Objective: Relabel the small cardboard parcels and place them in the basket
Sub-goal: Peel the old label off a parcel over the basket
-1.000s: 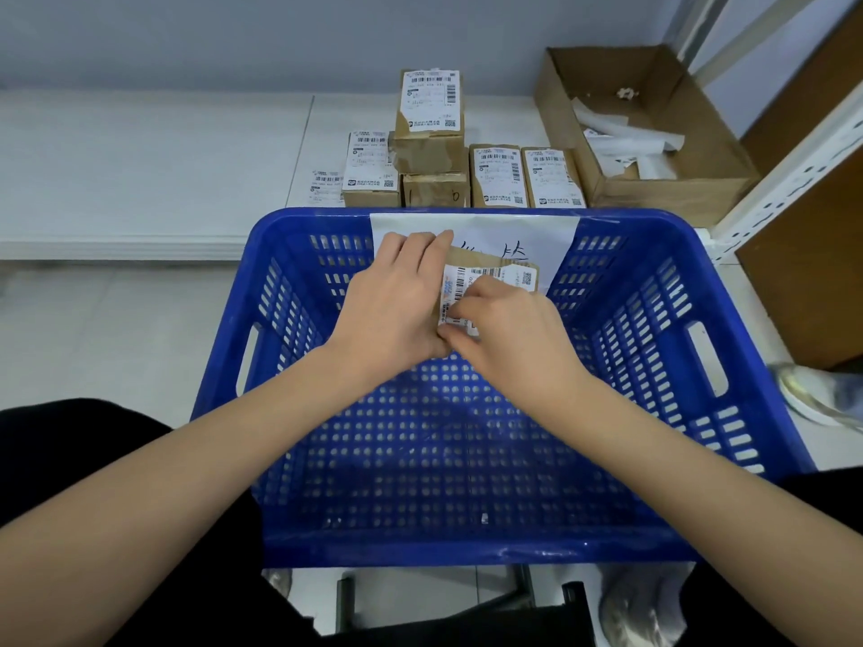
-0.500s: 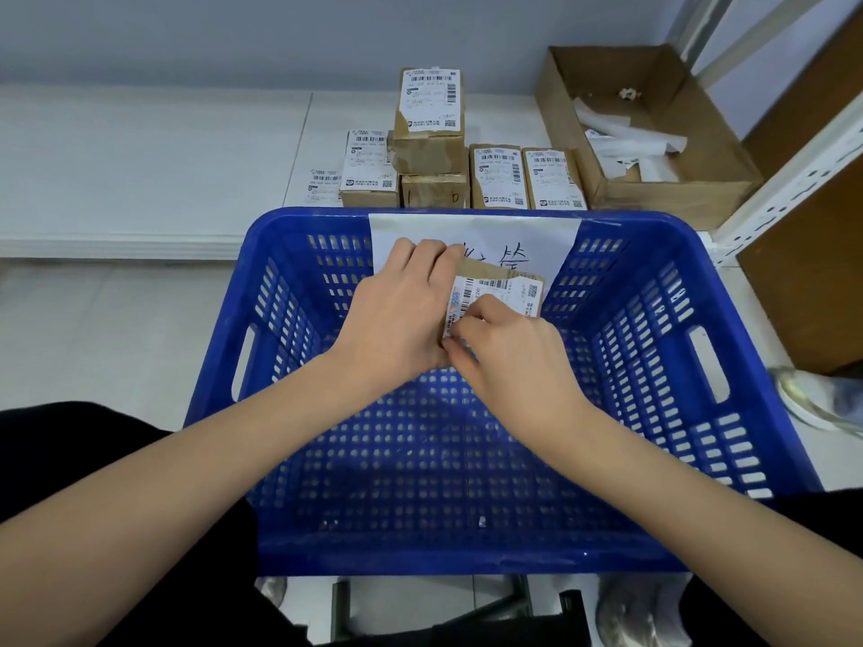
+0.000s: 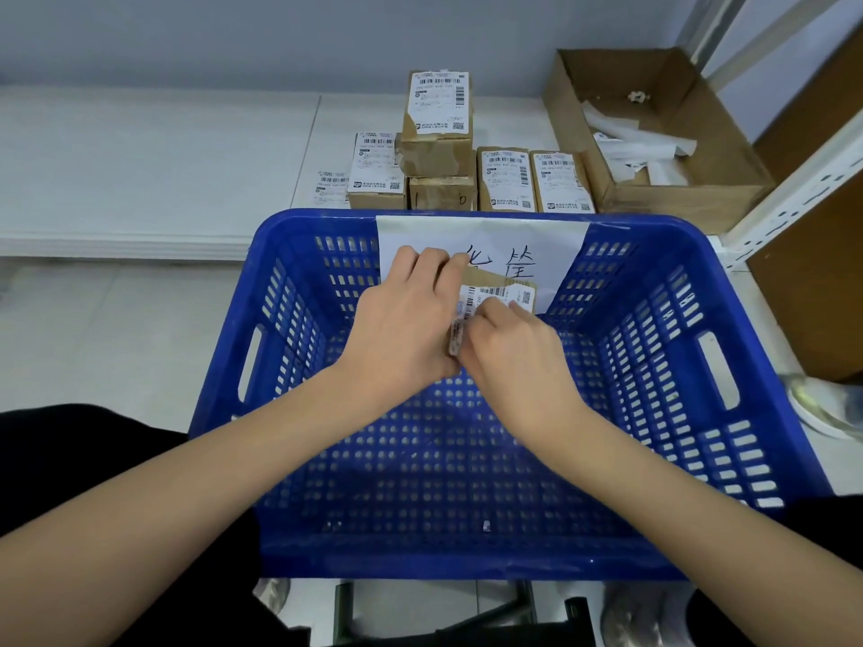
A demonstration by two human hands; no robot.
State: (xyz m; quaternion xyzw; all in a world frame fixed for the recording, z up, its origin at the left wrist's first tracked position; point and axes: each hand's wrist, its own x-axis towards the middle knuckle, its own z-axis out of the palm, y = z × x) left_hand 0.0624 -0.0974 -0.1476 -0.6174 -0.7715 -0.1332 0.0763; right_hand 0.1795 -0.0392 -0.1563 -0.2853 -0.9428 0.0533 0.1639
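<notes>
Both hands meet above the blue basket [image 3: 289, 544]. We see the left hand [image 3: 401, 329] with fingers curled round a small parcel [image 3: 502, 284], hiding most of it. The right hand [image 3: 509, 352] pinches the parcel's white label [image 3: 467, 308], whose lower left edge curls off the cardboard; its print is too blurred to read. A white sheet [image 3: 551, 240] with handwriting is taped to the basket's far wall, partly covered by the hands. Behind the basket, five labelled parcels [image 3: 439, 119] sit on the white shelf [image 3: 140, 170]: four in a row, one stacked on top. A loose label [image 3: 332, 184] lies beside them. One open carton [image 3: 663, 133] holds paper scraps. Pale wall behind, tiled floor below.
</notes>
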